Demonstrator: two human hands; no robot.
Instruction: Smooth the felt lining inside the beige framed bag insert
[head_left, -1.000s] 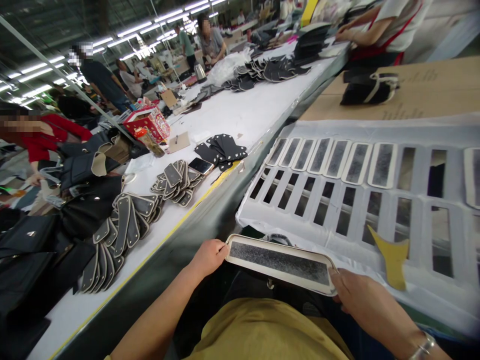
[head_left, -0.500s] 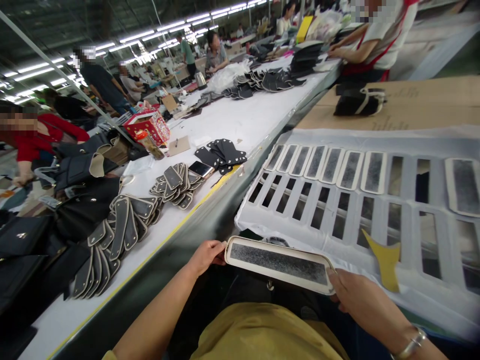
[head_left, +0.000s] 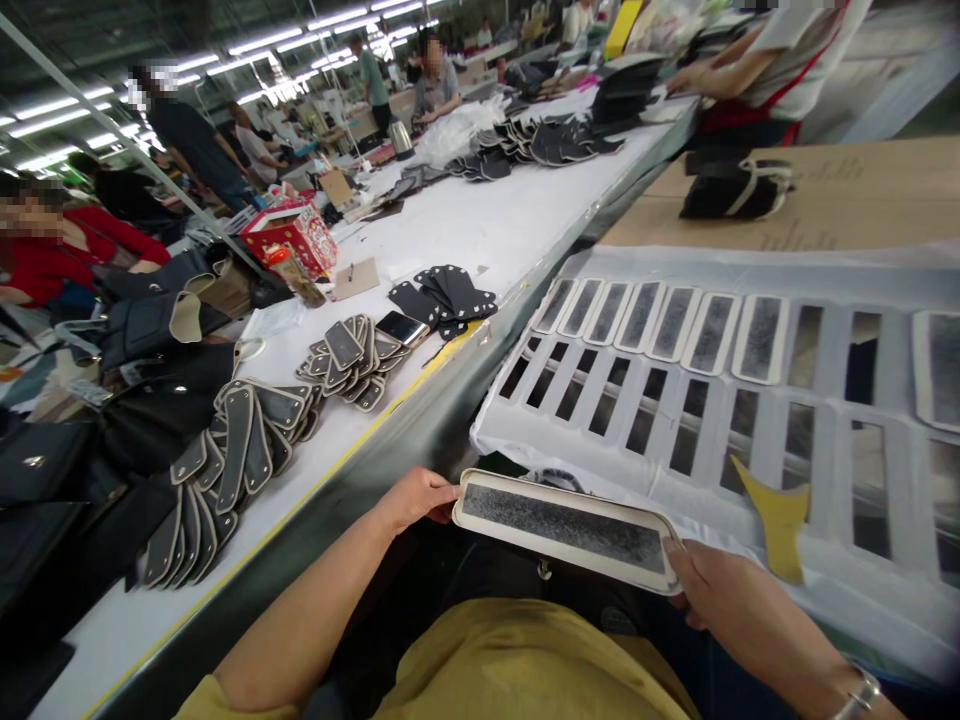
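Observation:
A long cream-edged panel [head_left: 562,530] with a dark grey strip along its middle is held level above my lap. Its left end is pinched by my left hand [head_left: 420,500], and its right end is gripped by my right hand [head_left: 701,580], thumb on top. Just beyond the panel lies a white slotted sheet [head_left: 517,425], with a row of similar smaller panels [head_left: 709,333] along its far part. A yellow forked piece [head_left: 780,520] rests on the sheet near my right hand.
On the white table [head_left: 517,225] at left are piled dark strap pieces [head_left: 240,445], a phone [head_left: 403,328], black pieces [head_left: 450,295], a red box [head_left: 292,235] and black bags [head_left: 165,400]. Cardboard [head_left: 862,190] holds a black bundle [head_left: 735,187]. Other people work farther back.
The view has shifted slightly. Both hands still hold the panel, with the left fingertips now farther over its end. The person in red at left has moved an arm.

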